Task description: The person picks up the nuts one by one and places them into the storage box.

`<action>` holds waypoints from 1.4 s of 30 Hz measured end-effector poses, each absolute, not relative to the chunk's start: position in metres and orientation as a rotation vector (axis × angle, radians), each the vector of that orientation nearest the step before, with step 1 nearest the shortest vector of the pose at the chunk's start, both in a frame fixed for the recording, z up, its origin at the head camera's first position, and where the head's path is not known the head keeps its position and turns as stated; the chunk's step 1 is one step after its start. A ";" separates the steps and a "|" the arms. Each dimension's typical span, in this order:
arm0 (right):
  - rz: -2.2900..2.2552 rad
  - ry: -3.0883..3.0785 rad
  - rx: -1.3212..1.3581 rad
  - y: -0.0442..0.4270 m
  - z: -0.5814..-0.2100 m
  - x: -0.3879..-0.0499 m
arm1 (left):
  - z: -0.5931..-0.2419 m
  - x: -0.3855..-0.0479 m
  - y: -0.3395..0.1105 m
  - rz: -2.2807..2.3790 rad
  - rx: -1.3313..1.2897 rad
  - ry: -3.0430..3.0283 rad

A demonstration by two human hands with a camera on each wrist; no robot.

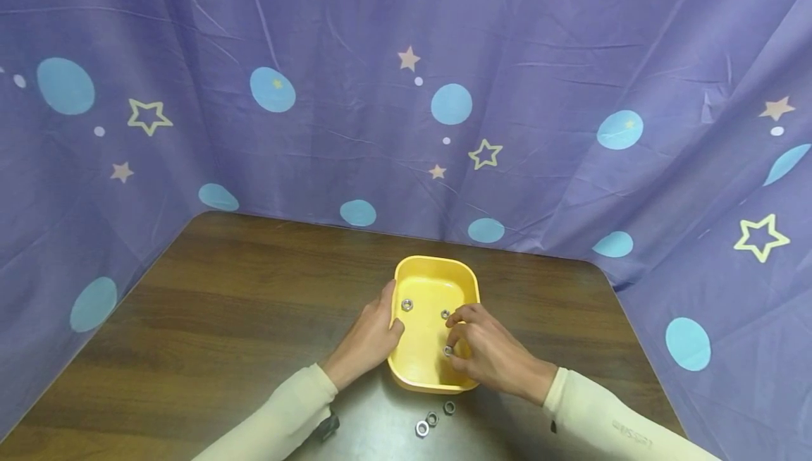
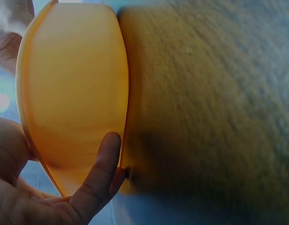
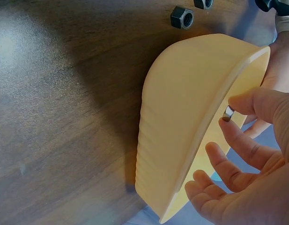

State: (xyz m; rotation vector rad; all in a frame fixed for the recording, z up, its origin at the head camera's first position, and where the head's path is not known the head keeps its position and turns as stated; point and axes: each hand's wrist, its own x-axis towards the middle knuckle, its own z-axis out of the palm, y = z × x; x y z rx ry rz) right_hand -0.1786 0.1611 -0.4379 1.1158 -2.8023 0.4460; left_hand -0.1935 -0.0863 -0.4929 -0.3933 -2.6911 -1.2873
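A yellow bin (image 1: 431, 288) stands on the table, its left wall gripped by my left hand (image 1: 368, 334), thumb over the rim. In the left wrist view, fingers (image 2: 107, 154) of that hand lie along the bin's outer wall (image 2: 78, 84). Over the bin's right side, my right hand (image 1: 497, 352) pinches a metal nut (image 1: 448, 351) between thumb and index finger; the right wrist view shows the pinched nut (image 3: 228, 113) at the rim, other fingers loosely bent. Inside the bin lie a nut (image 1: 407, 304) at the left and another nut (image 1: 445, 314) near the right hand.
In front of the bin, nearer the camera, lie three nuts: one nut (image 1: 450, 407), a middle nut (image 1: 433, 419) and a front nut (image 1: 421, 429). The wooden table (image 1: 254, 292) meets a purple patterned curtain (image 1: 380, 130) at the back and sides.
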 end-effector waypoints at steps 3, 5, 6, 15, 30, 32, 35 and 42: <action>0.444 -2.803 1.124 0.160 -0.439 -0.182 | -0.493 -0.194 -0.086 -1.297 -0.397 -2.688; 0.441 -2.797 1.133 0.158 -0.439 -0.184 | -0.494 -0.194 -0.086 -1.300 -0.402 -2.684; 0.442 -2.795 1.136 0.158 -0.439 -0.185 | -0.494 -0.194 -0.086 -1.301 -0.405 -2.682; 0.477 -2.823 1.131 0.154 -0.436 -0.192 | -0.494 -0.194 -0.086 -1.304 -0.402 -2.683; 0.450 -2.842 1.174 0.141 -0.432 -0.205 | -0.492 -0.194 -0.085 -1.303 -0.402 -2.702; 0.447 -2.844 1.190 0.137 -0.432 -0.206 | -0.492 -0.194 -0.085 -1.308 -0.399 -2.706; 0.432 -2.842 1.212 0.133 -0.433 -0.208 | -0.492 -0.194 -0.086 -1.324 -0.394 -2.709; 0.379 -2.831 1.239 0.124 -0.433 -0.212 | -0.492 -0.193 -0.087 -1.347 -0.394 -2.702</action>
